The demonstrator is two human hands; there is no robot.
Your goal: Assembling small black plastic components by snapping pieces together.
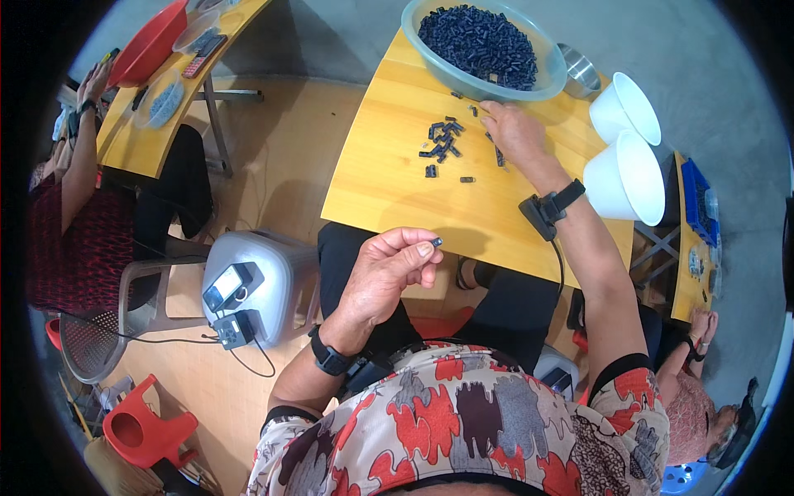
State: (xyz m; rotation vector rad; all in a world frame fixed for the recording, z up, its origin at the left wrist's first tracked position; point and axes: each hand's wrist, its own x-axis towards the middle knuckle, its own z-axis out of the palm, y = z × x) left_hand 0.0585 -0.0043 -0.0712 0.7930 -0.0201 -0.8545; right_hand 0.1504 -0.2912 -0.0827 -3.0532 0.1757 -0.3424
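left hand [387,269] raised off the yellow table [389,178], thumb and forefinger pinching one small dark part [436,242], held up as if for checking. loose parts [444,140], roughly a dozen, lie mid-table. right hand [511,131] rests among them, fingers down; grip cannot be told. one basin of parts [482,43], two white bowls [626,149].

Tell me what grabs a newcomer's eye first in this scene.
The pale green plastic basin, heaped with small dark plastic parts, dominates the far edge of the yellow wooden table. The right hand rests by a loose scatter of the same dark parts just below it. Nearer, off the table's front edge, the left hand pinches one small dark piece at its fingertips.
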